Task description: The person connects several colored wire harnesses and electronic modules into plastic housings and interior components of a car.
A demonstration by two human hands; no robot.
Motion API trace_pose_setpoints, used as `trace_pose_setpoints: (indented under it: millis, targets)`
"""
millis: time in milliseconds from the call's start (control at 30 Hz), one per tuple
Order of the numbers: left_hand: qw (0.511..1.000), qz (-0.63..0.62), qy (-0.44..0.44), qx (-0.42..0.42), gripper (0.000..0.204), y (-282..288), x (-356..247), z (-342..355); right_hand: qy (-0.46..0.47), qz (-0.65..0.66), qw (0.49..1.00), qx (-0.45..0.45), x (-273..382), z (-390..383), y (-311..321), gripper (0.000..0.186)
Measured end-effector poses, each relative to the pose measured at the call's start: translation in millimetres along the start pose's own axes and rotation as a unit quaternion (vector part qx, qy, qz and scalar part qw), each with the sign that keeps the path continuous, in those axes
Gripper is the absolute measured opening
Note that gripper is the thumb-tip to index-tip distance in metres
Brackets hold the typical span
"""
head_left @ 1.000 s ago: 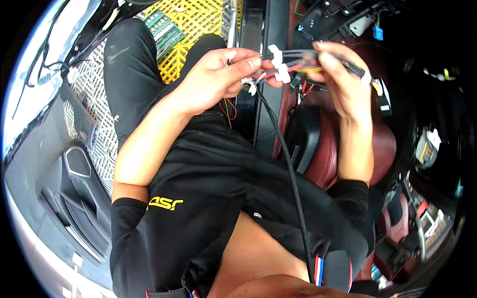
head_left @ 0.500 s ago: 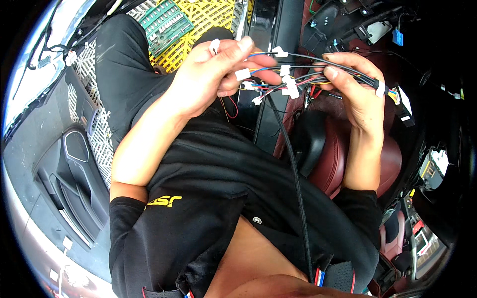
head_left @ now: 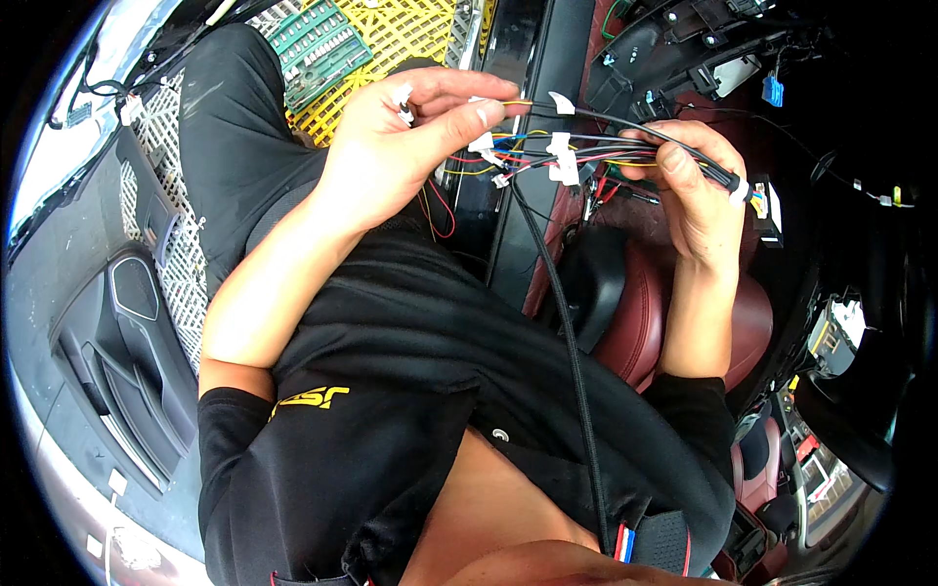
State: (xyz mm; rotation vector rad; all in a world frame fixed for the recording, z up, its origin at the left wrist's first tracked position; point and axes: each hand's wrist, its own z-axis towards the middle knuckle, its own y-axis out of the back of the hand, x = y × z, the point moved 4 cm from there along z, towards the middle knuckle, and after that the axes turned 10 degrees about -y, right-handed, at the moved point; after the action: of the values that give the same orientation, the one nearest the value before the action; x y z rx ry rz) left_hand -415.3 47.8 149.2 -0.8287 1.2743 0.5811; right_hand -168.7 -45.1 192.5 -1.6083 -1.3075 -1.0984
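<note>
1. Left hand [head_left: 386, 146]: thumb and forefinger tips pinched together on one thin black wire [head_left: 596, 116] near its coloured end.
2. Right hand [head_left: 702, 186]: thumb and fingers closed around the wire bundle [head_left: 630, 148], just beside its white band [head_left: 740, 188].
3. Bundle location: held up between both hands; in view it crosses the right edge of the black trim strip [head_left: 539, 78]. White tags [head_left: 564, 164] hang on the wires.
4. Floor: yellow grating [head_left: 415, 44] adjoins pale grating [head_left: 142, 200]. An open green socket case [head_left: 315, 61] lies at the yellow grating's left edge.
5. Surroundings: a grey door panel [head_left: 73, 322] stands at left; a dark red seat [head_left: 635, 313] is near the right forearm.
6. A blue connector [head_left: 773, 90] hangs beyond the right hand.
</note>
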Motion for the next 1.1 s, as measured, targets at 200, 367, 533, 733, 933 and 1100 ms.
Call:
trace_pose_setpoints:
  millis: [200,367,533,733,933,1100]
  targets:
    - [0.998,0.062,-0.018,0.004,0.021,1.1,-7.3,-0.1,0.003,0.022,1.000,-0.012,4.8,-1.2,-6.6,0.033]
    - [0.954,0.198,-0.199,0.107,0.026,-5.4,-22.3,1.4,0.000,-0.059,0.998,-0.016,6.3,-1.8,-5.1,0.030]
    - [0.948,0.225,-0.201,0.100,0.029,-7.2,-20.3,-0.7,0.011,-0.067,0.998,-0.009,7.9,-5.0,-8.0,0.026]
    - [0.941,0.246,-0.218,0.083,0.027,-7.8,-23.4,-0.7,0.136,-0.206,0.968,0.042,16.1,-6.0,-12.8,0.023]
    - [0.940,0.251,-0.218,0.073,0.029,-8.2,-21.2,-2.9,0.204,-0.265,0.940,0.063,20.4,-8.0,-19.1,0.021]
    - [0.932,0.258,-0.245,0.064,0.030,-7.2,-18.4,-1.0,0.223,-0.270,0.934,0.065,20.3,-7.8,-21.2,0.020]
